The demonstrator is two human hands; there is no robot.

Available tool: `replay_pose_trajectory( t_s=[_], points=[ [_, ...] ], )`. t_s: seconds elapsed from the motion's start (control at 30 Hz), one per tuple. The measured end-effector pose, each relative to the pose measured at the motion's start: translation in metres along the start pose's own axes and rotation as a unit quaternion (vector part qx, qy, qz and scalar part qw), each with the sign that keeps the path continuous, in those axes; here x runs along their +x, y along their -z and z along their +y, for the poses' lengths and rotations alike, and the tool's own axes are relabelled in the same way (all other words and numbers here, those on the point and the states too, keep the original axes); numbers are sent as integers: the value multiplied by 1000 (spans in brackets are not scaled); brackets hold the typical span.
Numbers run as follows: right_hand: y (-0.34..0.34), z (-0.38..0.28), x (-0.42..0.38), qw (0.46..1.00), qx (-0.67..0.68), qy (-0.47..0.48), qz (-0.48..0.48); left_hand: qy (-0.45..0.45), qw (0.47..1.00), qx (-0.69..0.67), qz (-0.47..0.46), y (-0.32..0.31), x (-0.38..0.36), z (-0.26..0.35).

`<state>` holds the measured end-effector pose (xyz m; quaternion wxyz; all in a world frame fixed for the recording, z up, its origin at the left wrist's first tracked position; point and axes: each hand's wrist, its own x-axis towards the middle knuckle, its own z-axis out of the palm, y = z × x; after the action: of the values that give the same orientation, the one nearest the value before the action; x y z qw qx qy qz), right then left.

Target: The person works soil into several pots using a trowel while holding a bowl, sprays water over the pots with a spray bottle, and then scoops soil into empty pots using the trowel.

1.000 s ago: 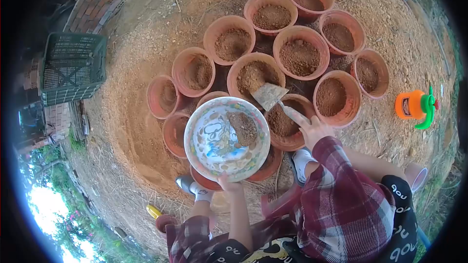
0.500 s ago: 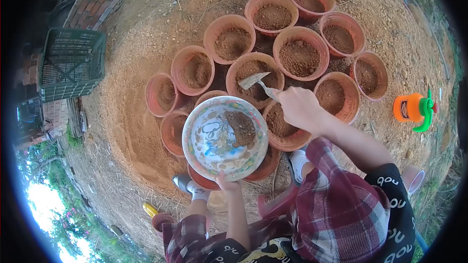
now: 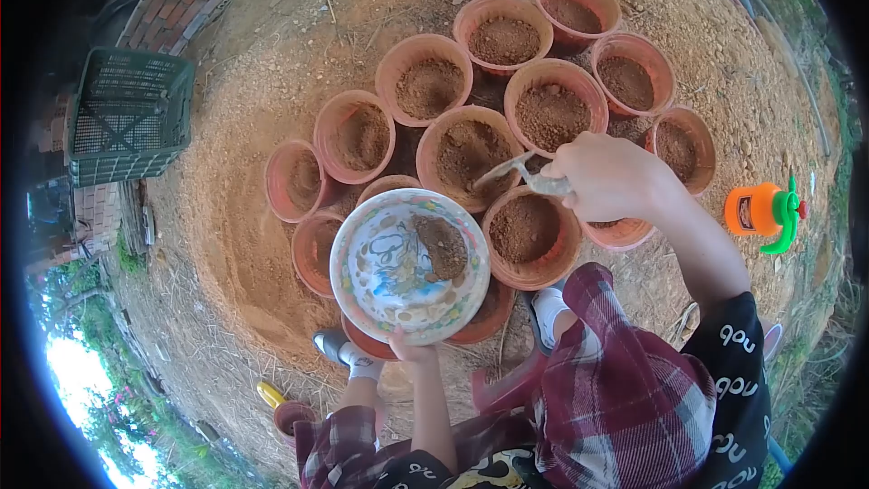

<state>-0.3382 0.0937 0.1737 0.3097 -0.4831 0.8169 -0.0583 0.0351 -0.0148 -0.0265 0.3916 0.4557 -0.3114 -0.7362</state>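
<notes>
While my left hand (image 3: pixel 409 349) pinches the near rim of the round patterned ceramic bowl (image 3: pixel 409 264), thumb curled over the edge, I judge that bowl stiff, breakable and heavier on its right side, where a small heap of brown soil (image 3: pixel 441 244) sits; a grip under the base would steady it better than the rim alone. Left of it, well apart, stands a dark green plastic crate (image 3: pixel 127 118) beside stacked bricks. Beneath and around the bowl crowd terracotta-coloured plastic pots (image 3: pixel 529 228) filled with soil, light and flexible by the look, leaving no bare ground to set anything down. Over the pots just right of the bowl, my right hand (image 3: pixel 608 177) is closed around the handle of a small metal trowel (image 3: pixel 509 168), rigid and thin, its blade tilted toward the bowl. Far right on the dirt lies an orange and green plastic bottle (image 3: pixel 759 208).
</notes>
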Motion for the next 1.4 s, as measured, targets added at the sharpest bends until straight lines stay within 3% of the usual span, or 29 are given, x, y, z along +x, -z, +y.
replay_pose_trajectory(
  t_s=[0.07,0.1,0.2,0.27,0.37,0.47,0.57,0.8,1.07,1.17,1.3,1.4],
  points=[
    [4,-4,8,993,35,-11,-109,9,1000,3,-15,-2,2,4],
    [-5,-4,13,993,34,-12,-110,10,1000,2,-15,-3,2,3],
    [-49,-9,32,996,60,15,-65,24,999,0,-25,-6,1,6],
    [-66,-20,30,995,43,-63,-62,23,1000,5,-16,-9,-1,6],
    [-96,-26,6,996,66,-65,-2,8,999,30,17,-41,-9,22],
    [-111,-31,-15,991,78,-107,14,25,1000,-4,11,-4,1,4],
    [-119,-29,-25,991,66,-115,-4,23,997,55,42,-41,-12,24],
    [-131,-28,-37,988,77,-135,7,8,998,48,44,-43,-12,22],
    [-106,-26,-20,983,29,-130,128,-19,997,48,57,-40,-10,18],
    [-103,-12,16,984,121,-87,101,-3,999,31,30,-26,-6,13],
    [-93,-11,17,989,92,-82,84,9,999,34,25,-23,-5,14],
    [-77,-17,-2,986,154,-56,43,-15,999,34,38,-37,-7,18]
  ],
)
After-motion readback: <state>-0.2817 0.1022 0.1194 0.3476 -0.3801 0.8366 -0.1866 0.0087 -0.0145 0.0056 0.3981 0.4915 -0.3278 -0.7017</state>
